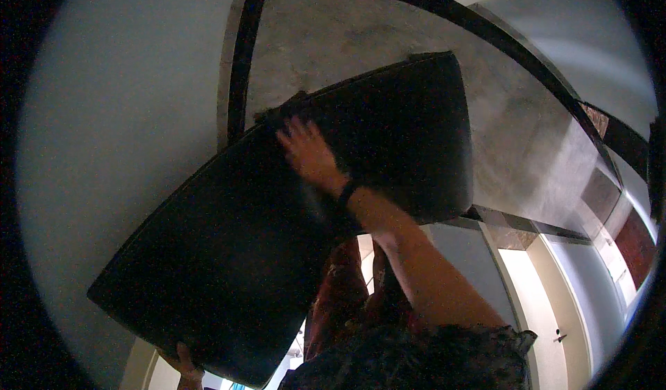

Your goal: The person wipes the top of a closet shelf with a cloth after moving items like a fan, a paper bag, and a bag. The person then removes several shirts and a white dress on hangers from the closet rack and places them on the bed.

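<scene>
Black slab, its long axis slanting (lower left to upper right).

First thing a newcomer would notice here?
Probably the large black object, slanting across the middle from lower left to upper right. Next, the right hand, fingers spread against its dark surface near the upper edge, with a dark wristband below; the left hand is at its lower-left end. Then the bright white door at lower right.
</scene>
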A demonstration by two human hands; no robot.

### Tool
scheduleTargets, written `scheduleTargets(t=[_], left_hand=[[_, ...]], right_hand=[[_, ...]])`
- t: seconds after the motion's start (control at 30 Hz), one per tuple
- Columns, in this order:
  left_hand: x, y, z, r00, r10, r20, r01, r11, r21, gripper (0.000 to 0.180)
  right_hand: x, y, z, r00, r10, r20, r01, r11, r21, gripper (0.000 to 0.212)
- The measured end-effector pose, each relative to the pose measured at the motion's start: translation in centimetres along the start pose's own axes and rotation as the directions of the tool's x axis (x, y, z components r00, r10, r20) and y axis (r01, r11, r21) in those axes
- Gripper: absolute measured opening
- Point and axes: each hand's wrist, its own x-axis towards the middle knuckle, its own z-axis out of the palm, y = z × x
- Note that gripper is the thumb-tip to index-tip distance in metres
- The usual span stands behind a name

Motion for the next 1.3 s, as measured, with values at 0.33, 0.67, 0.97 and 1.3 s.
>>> scheduleTargets(t=[0.33,0.67,0.97,1.3], left_hand=[[-0.7,-2.9,-0.8,0.957,-0.290,-0.020,0.275,0.927,-0.256,0.081],[2.5,-4.7,-0.8,0.915,0.397,0.065,-0.392,0.841,0.374,0.085],[9.0,-1.5,3.1,0.813,0.583,0.014,-0.555,0.766,0.323,0.072],[14.1,2.3,14.8,0.736,0.639,-0.222,-0.660,0.751,-0.028,0.053]], right_hand=[[-9.0,13.3,-9.5,0.962,0.272,-0.022,-0.268,0.926,-0.264,0.034],[-27.9,18.3,-5.4,0.261,0.932,-0.250,-0.901,0.328,0.282,0.039],[-17.7,0.0,9.5,0.776,0.535,-0.334,-0.528,0.841,0.118,0.044],[0.1,-3.9,5.7,0.918,0.374,-0.129,-0.091,0.518,0.850,0.048]])
